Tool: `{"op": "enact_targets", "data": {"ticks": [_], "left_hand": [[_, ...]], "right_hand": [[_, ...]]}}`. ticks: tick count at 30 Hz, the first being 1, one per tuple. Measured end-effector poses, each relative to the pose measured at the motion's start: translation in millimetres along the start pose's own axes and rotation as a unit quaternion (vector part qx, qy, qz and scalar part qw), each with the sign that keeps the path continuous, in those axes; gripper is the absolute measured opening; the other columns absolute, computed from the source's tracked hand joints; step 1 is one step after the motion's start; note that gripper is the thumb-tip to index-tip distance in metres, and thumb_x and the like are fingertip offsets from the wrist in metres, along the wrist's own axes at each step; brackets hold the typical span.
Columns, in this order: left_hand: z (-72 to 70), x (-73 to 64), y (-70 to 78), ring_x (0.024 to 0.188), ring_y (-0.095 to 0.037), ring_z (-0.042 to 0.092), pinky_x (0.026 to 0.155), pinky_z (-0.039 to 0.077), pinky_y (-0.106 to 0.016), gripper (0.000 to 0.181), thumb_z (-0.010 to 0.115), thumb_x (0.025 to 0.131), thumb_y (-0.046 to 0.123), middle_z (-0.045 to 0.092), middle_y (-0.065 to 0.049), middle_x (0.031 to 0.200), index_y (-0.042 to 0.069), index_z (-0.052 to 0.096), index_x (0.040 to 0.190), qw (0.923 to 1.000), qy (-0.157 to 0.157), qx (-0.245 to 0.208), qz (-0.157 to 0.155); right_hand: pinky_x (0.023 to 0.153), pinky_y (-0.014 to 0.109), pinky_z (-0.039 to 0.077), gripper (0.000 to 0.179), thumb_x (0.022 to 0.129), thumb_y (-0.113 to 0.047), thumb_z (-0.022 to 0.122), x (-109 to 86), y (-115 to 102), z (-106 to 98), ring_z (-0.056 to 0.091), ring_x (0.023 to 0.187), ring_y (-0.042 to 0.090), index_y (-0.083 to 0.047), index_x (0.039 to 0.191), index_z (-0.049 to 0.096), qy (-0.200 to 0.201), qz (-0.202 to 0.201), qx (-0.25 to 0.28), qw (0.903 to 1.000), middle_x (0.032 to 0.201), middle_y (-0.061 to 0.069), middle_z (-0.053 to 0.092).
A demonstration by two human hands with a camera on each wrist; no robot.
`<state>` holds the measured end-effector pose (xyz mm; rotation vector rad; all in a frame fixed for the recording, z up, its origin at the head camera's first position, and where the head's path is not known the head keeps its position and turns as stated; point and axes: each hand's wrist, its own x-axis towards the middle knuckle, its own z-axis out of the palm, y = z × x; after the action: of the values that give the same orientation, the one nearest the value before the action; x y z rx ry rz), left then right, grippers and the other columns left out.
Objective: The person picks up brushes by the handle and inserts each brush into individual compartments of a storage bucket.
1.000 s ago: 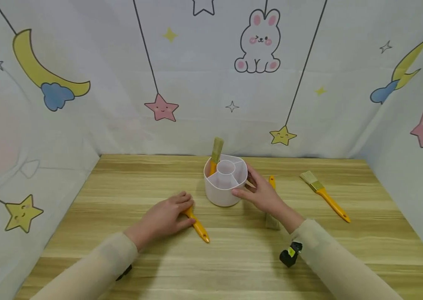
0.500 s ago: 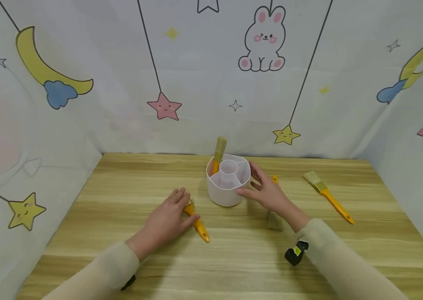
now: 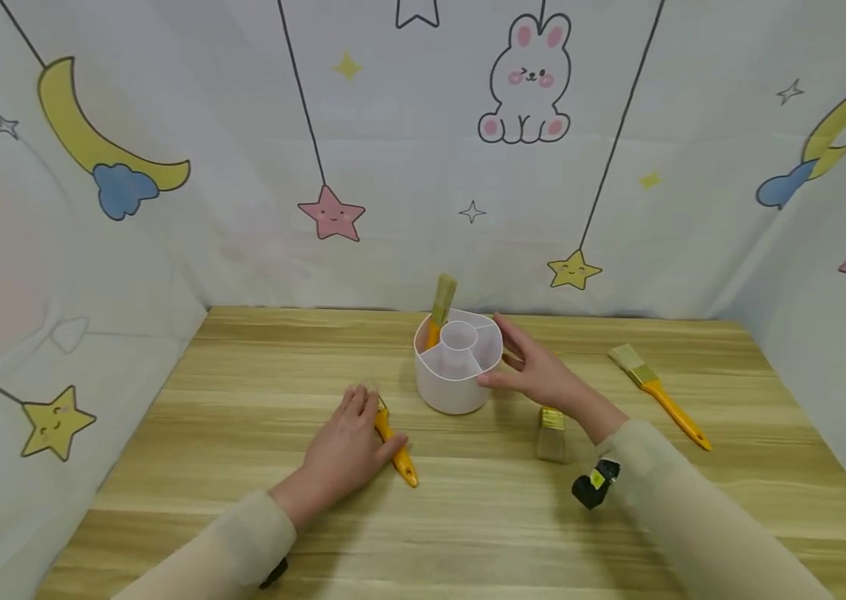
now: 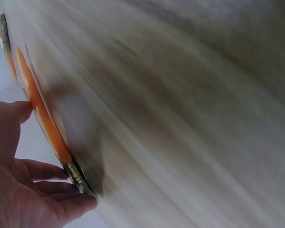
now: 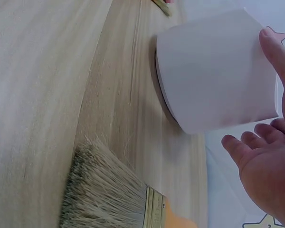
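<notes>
White cloth (image 3: 407, 142) hangs like a wall behind and on both sides of a wood-grain tabletop (image 3: 468, 525), whose yellowish-brown streaks run from side to side. Printed on the back, dark lines drop to a pink smiling star (image 3: 332, 214), a winking white rabbit (image 3: 531, 87) and a yellow star (image 3: 574, 271). Toward the left, a yellow crescent moon (image 3: 58, 100) carries a blue cloud (image 3: 122, 190). Creases bend the prints at right. The light is soft and dim.

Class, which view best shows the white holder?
The head view: it shows the white holder from above, its compartments and a brush inside. The right wrist view shows mainly its outer wall; the left wrist view, nothing clear of it.
</notes>
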<state>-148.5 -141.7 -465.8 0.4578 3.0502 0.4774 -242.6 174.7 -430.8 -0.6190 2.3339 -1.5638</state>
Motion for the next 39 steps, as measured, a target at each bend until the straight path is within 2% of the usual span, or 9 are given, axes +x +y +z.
{"op": "enact_targets", "data": {"ticks": [6,12,20,28,35,39], "left_hand": [[0.1,3.9,-5.8,0.153,-0.052,0.036,0.126,0.033,-0.057,0.085,0.070,0.103,0.049,0.038,-0.037,0.162,-0.015,0.045,0.153,0.9996,-0.018,0.004,0.021],[-5.1,9.4,-18.9,0.156,-0.045,0.033,0.125,0.036,-0.057,0.086,0.072,0.101,0.051,0.036,-0.028,0.168,-0.007,0.044,0.159,0.9984,-0.040,-0.005,0.040],[-15.5,17.1,-39.2,0.159,-0.037,0.032,0.124,0.038,-0.056,0.085,0.070,0.101,0.055,0.033,-0.017,0.172,0.004,0.043,0.164,0.9927,-0.074,-0.004,0.095],[-21.7,26.5,-55.7,0.156,-0.036,0.038,0.121,0.042,-0.056,0.083,0.071,0.100,0.053,0.039,-0.014,0.170,0.007,0.045,0.163,0.9832,-0.078,0.029,0.163],[-24.0,29.6,-60.2,0.157,-0.036,0.036,0.122,0.042,-0.057,0.080,0.068,0.102,0.051,0.038,-0.013,0.171,0.009,0.043,0.165,0.9795,-0.084,0.035,0.180],[-22.6,27.7,-58.3,0.156,-0.038,0.038,0.122,0.041,-0.056,0.081,0.070,0.101,0.049,0.038,-0.016,0.170,0.006,0.043,0.164,0.9822,-0.061,0.036,0.174]], "right_hand": [[0.125,0.052,0.035,0.109,0.093,-0.012,0.086,0.1,4.1,4.5,0.028,0.161,0.037,-0.006,0.172,0.011,0.013,-0.008,0.004,0.9999,0.177,0.015,0.020],[0.124,0.052,0.038,0.104,0.093,-0.009,0.085,-1.9,3.9,13.1,0.034,0.158,0.038,-0.007,0.172,0.017,0.040,-0.019,0.019,0.9988,0.173,0.017,0.030],[0.123,0.051,0.040,0.103,0.093,-0.012,0.086,-5.2,2.5,22.7,0.036,0.157,0.038,-0.009,0.172,0.020,0.076,-0.014,0.024,0.9967,0.173,0.014,0.031],[0.122,0.050,0.042,0.106,0.091,-0.013,0.088,-5.9,3.8,29.4,0.036,0.157,0.038,-0.008,0.172,0.020,0.096,-0.014,0.023,0.9950,0.172,0.017,0.032],[0.122,0.050,0.042,0.106,0.091,-0.014,0.088,-6.5,3.0,31.5,0.036,0.157,0.038,-0.009,0.172,0.019,0.100,-0.009,0.016,0.9948,0.172,0.018,0.032],[0.122,0.050,0.042,0.106,0.092,-0.016,0.088,-8.5,1.1,30.0,0.035,0.158,0.038,-0.010,0.172,0.018,0.097,-0.004,0.014,0.9952,0.173,0.017,0.031]]}}
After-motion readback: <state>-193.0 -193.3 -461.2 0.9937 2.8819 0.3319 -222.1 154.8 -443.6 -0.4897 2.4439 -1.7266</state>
